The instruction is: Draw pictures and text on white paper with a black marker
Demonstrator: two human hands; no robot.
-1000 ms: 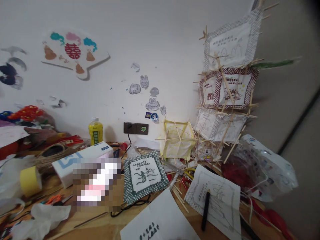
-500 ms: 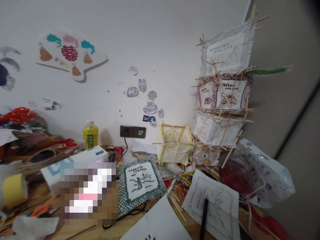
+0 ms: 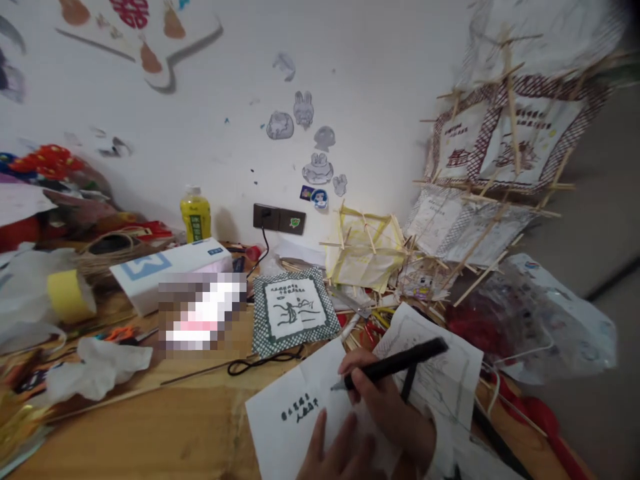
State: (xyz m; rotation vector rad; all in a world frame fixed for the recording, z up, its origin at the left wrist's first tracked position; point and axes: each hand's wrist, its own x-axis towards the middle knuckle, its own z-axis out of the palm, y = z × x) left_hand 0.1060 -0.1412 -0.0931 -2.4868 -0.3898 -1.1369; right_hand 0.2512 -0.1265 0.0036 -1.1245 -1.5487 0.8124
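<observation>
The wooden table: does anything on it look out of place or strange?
Yes. A crumpled white piece, perhaps tissue, lies loose at the left, unlike the fairly flat writing sheet under the left hand. Also, a pixelated patch by the white box hides what lies there, so I cannot judge that spot.

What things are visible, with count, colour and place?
Sheet: 1, white, under left hand
Pen: 1, black, right hand
Sketch: 1, white, beside right hand
Drawing: 1, green-edged, behind sheet
Frame: 1, yellow, by wall
Tower: 1, white-maroon, right
Bag: 1, clear, right
Bottle: 1, yellow, by wall
Box: 1, white, near bottle
Tape: 1, yellow, left
Panels: 2, dark, wall
Fan: 1, white, wall
Cutouts: several, grey, wall
Clutter: uncountable, mixed, left
Pixelated item: 1, white, table
Left hand: 1, bare, on sheet
Right hand: 1, bare, on pen
</observation>
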